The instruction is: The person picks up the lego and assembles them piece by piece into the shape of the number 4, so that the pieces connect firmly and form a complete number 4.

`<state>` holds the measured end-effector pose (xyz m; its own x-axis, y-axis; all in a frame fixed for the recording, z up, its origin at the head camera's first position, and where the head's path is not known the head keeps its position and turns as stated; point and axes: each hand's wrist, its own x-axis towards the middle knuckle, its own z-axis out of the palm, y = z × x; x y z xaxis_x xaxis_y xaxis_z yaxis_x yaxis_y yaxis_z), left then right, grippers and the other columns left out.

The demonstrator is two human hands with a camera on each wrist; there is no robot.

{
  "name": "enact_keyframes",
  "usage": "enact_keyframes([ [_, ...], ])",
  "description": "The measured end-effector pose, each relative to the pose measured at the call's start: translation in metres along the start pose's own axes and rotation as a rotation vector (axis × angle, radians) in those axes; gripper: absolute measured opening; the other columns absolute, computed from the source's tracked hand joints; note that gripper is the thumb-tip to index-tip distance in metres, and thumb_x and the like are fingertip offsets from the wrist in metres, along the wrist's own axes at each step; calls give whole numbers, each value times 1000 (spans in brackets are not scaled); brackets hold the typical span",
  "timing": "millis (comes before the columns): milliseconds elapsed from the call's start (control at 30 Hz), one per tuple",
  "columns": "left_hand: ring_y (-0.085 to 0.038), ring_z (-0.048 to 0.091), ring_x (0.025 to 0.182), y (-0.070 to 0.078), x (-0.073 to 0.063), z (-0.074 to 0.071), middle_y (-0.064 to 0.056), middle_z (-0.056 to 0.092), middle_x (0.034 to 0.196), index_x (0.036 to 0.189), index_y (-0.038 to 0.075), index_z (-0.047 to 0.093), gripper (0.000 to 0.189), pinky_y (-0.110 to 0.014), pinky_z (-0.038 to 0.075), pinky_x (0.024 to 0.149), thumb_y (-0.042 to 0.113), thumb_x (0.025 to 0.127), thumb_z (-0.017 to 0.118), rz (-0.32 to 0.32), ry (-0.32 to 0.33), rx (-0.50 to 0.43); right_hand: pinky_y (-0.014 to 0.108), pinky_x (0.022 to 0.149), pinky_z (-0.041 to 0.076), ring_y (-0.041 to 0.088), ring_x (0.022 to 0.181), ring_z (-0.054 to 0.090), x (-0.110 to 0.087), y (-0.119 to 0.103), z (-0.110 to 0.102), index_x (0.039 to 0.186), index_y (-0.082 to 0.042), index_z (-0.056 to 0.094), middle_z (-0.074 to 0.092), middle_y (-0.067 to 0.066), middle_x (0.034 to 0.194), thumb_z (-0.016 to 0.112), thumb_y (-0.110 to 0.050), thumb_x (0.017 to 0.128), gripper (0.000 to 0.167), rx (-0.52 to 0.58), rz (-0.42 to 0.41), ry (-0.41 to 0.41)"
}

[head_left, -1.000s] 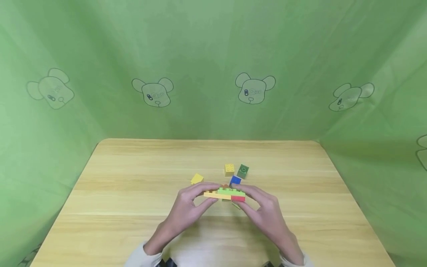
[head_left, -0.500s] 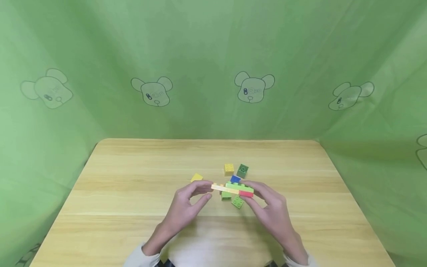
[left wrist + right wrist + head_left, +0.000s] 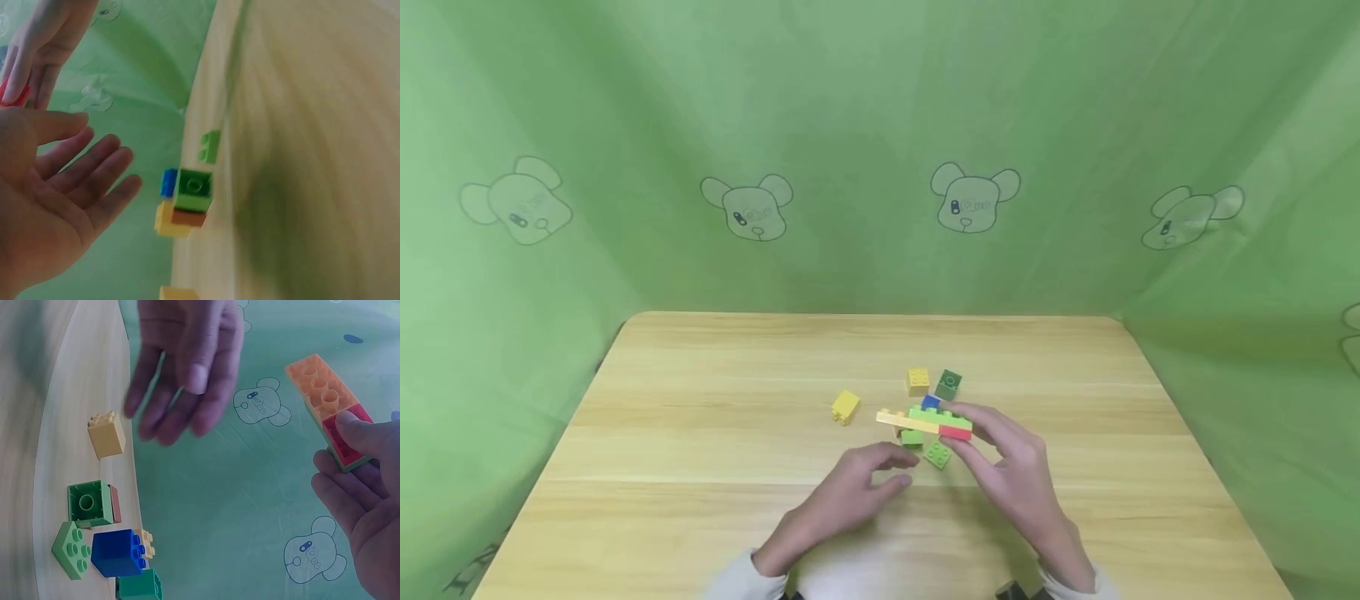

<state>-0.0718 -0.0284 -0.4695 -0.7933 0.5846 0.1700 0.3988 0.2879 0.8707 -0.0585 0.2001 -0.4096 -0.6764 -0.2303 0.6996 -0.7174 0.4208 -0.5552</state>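
Observation:
My right hand [image 3: 1018,467] pinches a joined piece of toy building bricks, with an orange-yellow brick [image 3: 904,423] and a red brick [image 3: 955,433] below a light green one [image 3: 940,418]. In the right wrist view, the thumb presses the red brick's hollow underside. Nothing is in my left hand [image 3: 857,487], whose fingers are relaxed and apart from the thumb. Near its fingertips lie a light green brick [image 3: 912,440], hollow side showing in both wrist views, and a flat light green brick [image 3: 937,454]. A reddish-brown brick [image 3: 189,217] sits right beside the hollow green one.
Behind the held piece lie a blue brick [image 3: 930,402], a yellow brick [image 3: 918,382] and a dark green brick [image 3: 948,384]. Another yellow brick [image 3: 846,406] lies to the left. Green curtain [image 3: 865,250] surrounds the wooden table [image 3: 715,375] at the back and sides.
My left hand has let go of the joined bricks and moved down and right towards the loose green bricks. My right hand has shifted slightly right with the piece.

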Motion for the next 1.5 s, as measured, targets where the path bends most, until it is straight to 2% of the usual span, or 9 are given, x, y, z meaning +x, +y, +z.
enact_keyframes([
  [200, -17, 62, 127, -5, 1, 15, -4, 69, 133, 131, 5, 67, 30, -32, 51, 109, 15, 104, 64, 37, -126, 92, 25, 94, 58, 13, 112, 70, -1, 0, 0, 120, 1, 72, 75, 16, 115, 81, 13, 75, 47, 2, 10, -1],
  [433, -24, 49, 141, -6, 7, 28, -15, 55, 150, 148, -2, 50, 50, -37, 41, 119, 20, 105, 62, 73, -194, 221, 24, 93, 58, 13, 113, 70, -3, -1, -1, 120, 1, 72, 74, 17, 116, 82, 13, 76, 47, -9, 33, -6],
  [700, -27, 44, 145, -7, 17, 45, -19, 48, 155, 151, -2, 46, 55, -38, 38, 120, 21, 104, 64, 60, -201, 306, 24, 94, 57, 11, 114, 69, -7, 2, -2, 121, -2, 72, 75, 13, 117, 82, 12, 77, 47, -17, 51, -1],
  [900, -33, 40, 148, -12, 22, 52, -22, 43, 159, 150, -1, 48, 55, -43, 34, 123, 21, 102, 64, 56, -158, 365, 25, 94, 57, 11, 114, 69, -8, 4, -2, 122, 0, 72, 75, 15, 117, 81, 14, 76, 49, 0, 25, 10],
  [1100, -33, 38, 149, -18, 22, 54, -22, 38, 162, 151, 1, 47, 57, -45, 35, 122, 24, 102, 65, 3, -147, 395, 26, 94, 58, 13, 114, 69, -12, 6, -3, 121, 0, 72, 74, 15, 119, 81, 14, 77, 48, 7, 49, -3],
  [1300, -32, 40, 148, -21, 26, 52, -22, 35, 163, 152, 2, 46, 57, -43, 37, 121, 23, 102, 65, 8, -143, 393, 25, 94, 58, 13, 115, 69, -15, 6, -5, 121, -1, 72, 74, 14, 119, 82, 15, 78, 47, -17, 114, -18],
  [1500, -31, 43, 146, -27, 29, 53, -20, 37, 162, 153, 3, 45, 58, -42, 41, 119, 26, 103, 64, 1, -141, 428, 26, 93, 58, 14, 114, 70, -15, 7, -6, 120, 1, 71, 74, 18, 118, 81, 16, 77, 46, -11, 104, -11],
])
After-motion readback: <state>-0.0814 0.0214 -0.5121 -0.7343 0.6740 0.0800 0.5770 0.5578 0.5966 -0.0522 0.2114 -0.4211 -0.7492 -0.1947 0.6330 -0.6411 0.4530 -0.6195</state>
